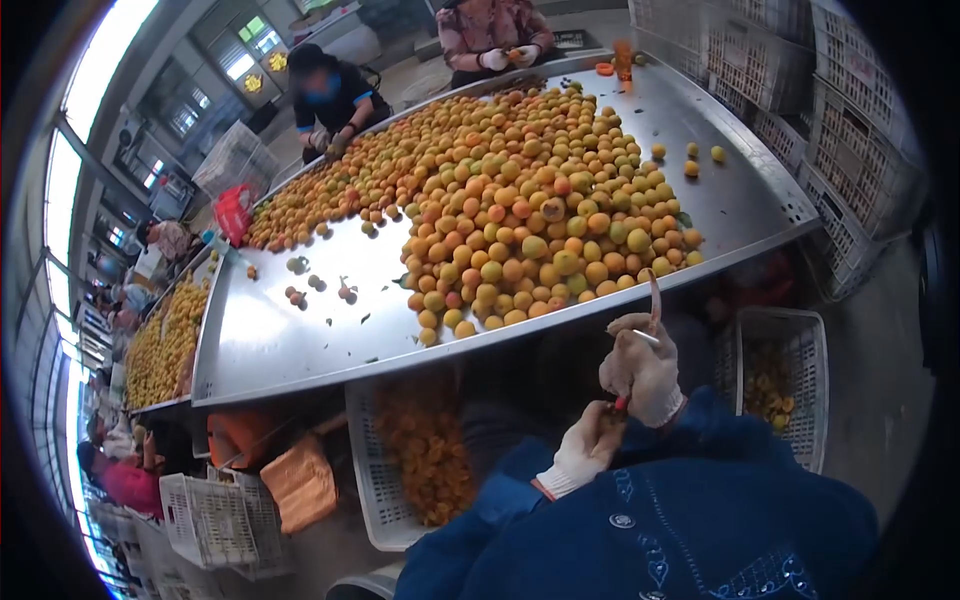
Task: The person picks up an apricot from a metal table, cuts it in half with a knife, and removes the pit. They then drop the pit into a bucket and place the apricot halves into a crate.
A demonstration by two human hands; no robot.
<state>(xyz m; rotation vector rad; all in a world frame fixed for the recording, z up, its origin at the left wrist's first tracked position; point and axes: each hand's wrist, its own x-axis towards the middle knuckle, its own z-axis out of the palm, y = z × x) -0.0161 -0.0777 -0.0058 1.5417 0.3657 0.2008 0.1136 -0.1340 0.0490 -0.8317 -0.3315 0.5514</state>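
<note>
My left hand (585, 450), in a white glove, is closed just below the table's front edge; what it grips is hidden. A small red piece (621, 403) shows between the two hands. My right hand (642, 370), also gloved, is bent round a thin white stick-like tool (647, 337). A slender, pale, curved shape rises above it, too unclear to name. Beyond the hands, a large heap of orange and yellow-green fruit (520, 230) lies on the metal table (270, 350).
White crates stand below the table, one with orange pieces (365, 450), another at right (815, 400). More crates (860, 150) are stacked at right. Two people (345, 100) (480, 35) work across the table. An orange bottle (623, 62) stands at the far edge.
</note>
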